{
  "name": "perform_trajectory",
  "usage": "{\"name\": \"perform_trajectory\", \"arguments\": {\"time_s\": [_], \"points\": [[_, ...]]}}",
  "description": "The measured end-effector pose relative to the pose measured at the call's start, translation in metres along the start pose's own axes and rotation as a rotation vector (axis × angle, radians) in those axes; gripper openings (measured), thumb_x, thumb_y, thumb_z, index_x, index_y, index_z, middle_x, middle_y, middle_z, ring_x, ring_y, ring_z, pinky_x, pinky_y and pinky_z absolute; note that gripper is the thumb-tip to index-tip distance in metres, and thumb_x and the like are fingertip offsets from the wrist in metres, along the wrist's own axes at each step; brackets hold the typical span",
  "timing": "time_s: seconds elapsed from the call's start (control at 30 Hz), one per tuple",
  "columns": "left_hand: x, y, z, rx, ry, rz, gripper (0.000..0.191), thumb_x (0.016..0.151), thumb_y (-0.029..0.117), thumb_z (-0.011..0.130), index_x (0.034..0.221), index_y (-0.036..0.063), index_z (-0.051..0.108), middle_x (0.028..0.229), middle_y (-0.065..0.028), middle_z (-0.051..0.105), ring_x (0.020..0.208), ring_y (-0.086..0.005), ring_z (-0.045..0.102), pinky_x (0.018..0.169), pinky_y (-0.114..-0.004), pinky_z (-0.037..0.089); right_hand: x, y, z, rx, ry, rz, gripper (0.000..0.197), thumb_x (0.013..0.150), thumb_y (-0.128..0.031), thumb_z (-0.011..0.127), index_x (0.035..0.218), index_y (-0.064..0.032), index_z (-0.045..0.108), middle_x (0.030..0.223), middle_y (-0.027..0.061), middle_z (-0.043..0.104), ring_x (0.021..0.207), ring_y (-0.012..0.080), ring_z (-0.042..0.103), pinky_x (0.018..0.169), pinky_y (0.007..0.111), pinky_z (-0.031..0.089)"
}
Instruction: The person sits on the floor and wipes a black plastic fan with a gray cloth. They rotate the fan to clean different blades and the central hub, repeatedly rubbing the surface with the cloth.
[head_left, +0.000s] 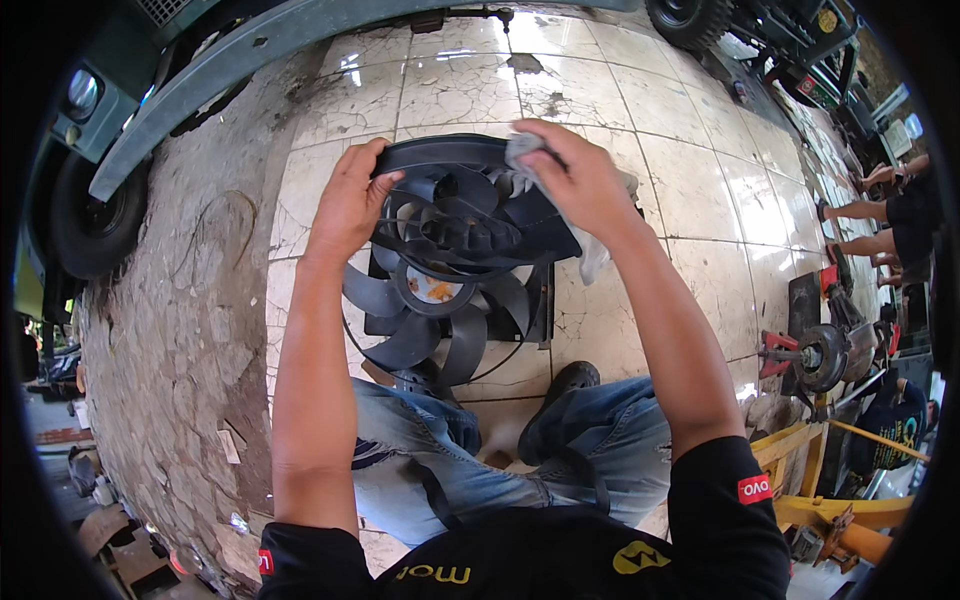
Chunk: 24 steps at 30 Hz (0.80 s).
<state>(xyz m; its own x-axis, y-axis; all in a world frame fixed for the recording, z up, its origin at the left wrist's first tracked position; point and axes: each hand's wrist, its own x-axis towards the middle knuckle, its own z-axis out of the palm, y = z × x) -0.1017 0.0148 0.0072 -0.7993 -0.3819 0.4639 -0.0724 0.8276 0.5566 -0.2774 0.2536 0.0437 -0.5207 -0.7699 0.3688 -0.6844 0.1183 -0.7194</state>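
A black plastic radiator fan shroud (442, 154) is held up and tilted in front of me. My left hand (349, 199) grips its rim on the left, thumb on the inner side. On the right, my right hand (574, 172) holds a grey cloth (531, 150) pressed against the shroud's rim, and part of the cloth hangs below the hand. Within the shroud sits a dark bladed fan (469, 229). Lower and nearer my feet is another black fan (409, 341) with a ring and a rusty metal hub; its upper part is hidden behind the shroud.
Cracked white tiles (697, 300) cover the floor, with rough broken concrete (180, 322) to the left. A vehicle's metal bumper (225, 79) crosses the upper left. An axle assembly (825, 356) and a yellow metal frame (847, 514) stand at right, near other people.
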Motion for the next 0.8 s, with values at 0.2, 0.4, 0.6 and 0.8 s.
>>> {"name": "perform_trajectory", "arguments": {"time_s": [0.2,0.4,0.6,0.8], "points": [[-0.005,-0.029,-0.012,0.056,0.146,0.006,0.042,0.098,0.027,0.061,0.13,-0.0002,0.053,0.116,-0.0203,0.06,0.104,-0.0381,0.06,0.09,-0.04,0.048,-0.021,0.052,-0.001,0.135,0.214,0.078,0.028,0.097,-0.016,0.061,0.123,-0.0098,0.064,0.103,0.011,0.072,0.092,0.0189,0.069,0.082,0.03,0.052],[-0.015,-0.029,-0.008,-0.121,0.001,-0.269,0.049,0.095,0.025,0.065,0.135,0.0034,0.048,0.127,-0.0188,0.058,0.118,-0.037,0.056,0.101,-0.039,0.043,0.025,0.001,0.004,0.035,0.115,0.012,0.024,0.097,-0.013,0.059,0.12,-0.0052,0.065,0.1,0.0074,0.071,0.089,0.0156,0.065,0.083,0.029,0.051],[-0.004,0.012,0.007,-0.037,-0.015,0.063,0.059,0.089,0.028,0.073,0.138,0.0044,0.048,0.129,-0.0202,0.059,0.121,-0.0355,0.057,0.104,-0.041,0.044,0.032,-0.03,0.024,-0.228,-0.008,-0.143,0.025,0.095,-0.008,0.058,0.119,-0.0078,0.065,0.107,0.0151,0.069,0.095,0.0314,0.067,0.085,0.036,0.052],[-0.004,0.016,0.021,-0.002,-0.057,-0.018,0.043,0.095,0.028,0.063,0.13,0.0041,0.054,0.117,-0.0173,0.062,0.108,-0.0368,0.06,0.091,-0.042,0.049,0.024,-0.021,0.02,-0.275,0.001,-0.211,0.029,0.095,-0.007,0.058,0.123,-0.0084,0.063,0.112,0.0121,0.069,0.097,0.0268,0.067,0.087,0.035,0.051]]}}
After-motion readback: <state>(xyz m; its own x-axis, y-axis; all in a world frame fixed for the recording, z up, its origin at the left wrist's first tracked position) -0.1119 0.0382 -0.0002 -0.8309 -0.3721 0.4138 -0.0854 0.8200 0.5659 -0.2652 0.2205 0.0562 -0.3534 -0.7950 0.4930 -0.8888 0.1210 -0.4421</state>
